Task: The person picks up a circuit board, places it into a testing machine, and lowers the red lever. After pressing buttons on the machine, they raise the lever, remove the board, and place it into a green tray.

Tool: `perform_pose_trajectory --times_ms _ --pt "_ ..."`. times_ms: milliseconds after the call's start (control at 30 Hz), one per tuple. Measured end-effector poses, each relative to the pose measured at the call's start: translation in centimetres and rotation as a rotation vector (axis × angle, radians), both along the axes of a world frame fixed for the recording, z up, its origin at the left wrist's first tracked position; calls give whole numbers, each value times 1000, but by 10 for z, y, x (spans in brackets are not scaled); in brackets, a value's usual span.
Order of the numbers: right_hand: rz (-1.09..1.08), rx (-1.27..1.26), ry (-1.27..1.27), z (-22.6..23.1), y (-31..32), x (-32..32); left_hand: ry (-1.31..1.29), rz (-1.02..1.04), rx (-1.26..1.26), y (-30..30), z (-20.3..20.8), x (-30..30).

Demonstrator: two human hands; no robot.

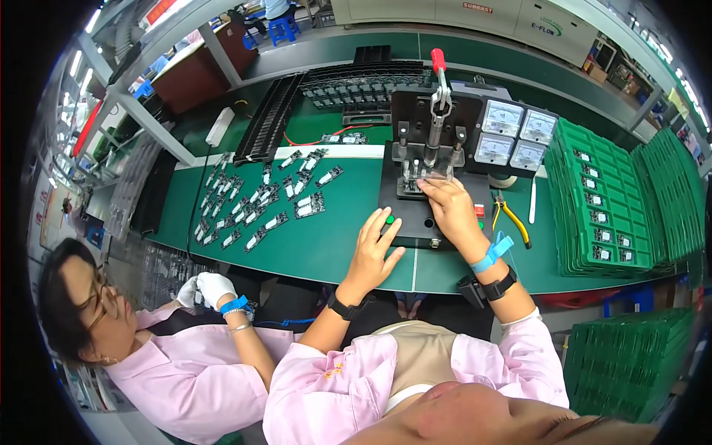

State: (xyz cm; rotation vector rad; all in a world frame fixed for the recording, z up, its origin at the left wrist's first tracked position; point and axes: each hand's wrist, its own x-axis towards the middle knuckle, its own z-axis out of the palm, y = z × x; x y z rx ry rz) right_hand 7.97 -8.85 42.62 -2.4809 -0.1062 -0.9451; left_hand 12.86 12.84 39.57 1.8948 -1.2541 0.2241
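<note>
A black test fixture (409, 222) stands in front of me, with a metal toggle clamp (440, 104) whose red-tipped lever points up. My right hand (451, 211) has its fingertips together at the small nest under the clamp, beside a clear plate (439, 167). Whatever they pinch there is hidden by the fingers. My left hand (374, 252) is open, its fingers spread over the fixture's front left edge next to a green button (389, 219). Small circuit boards (259, 196) with white parts lie scattered to the left on the green mat.
Right of the fixture are analog meters (512, 133), yellow-handled cutters (515, 221), white tweezers (532, 199) and stacked green trays (604, 185) holding several boards. Black racks (267, 119) stand behind the loose boards. A co-worker in white gloves (213, 288) sits at my left.
</note>
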Motion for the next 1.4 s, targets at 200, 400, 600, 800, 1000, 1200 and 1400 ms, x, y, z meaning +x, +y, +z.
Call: perform_pose_trajectory --times_ms 200,400,600,800,1000,1200,1400 --pt "-216 -173 112 12 17 -5 -88 20 5 -3 -12 4" --pt "-229 -252 113 34 30 -25 -79 1 -6 0 -13 8" --pt "-209 -61 -231 124 -13 -12 -83 20 -11 2 -18 6" --pt "345 551 -453 145 16 43 -113 10 -9 -5 -17 9" --pt "20 -30 -397 71 27 -51 -83 0 -8 -2 -13 4" --pt "-415 -195 38 -24 -1 -100 -96 13 -7 -5 -16 6" --pt "-427 -174 85 -10 24 -86 -166 30 18 -3 -14 4"
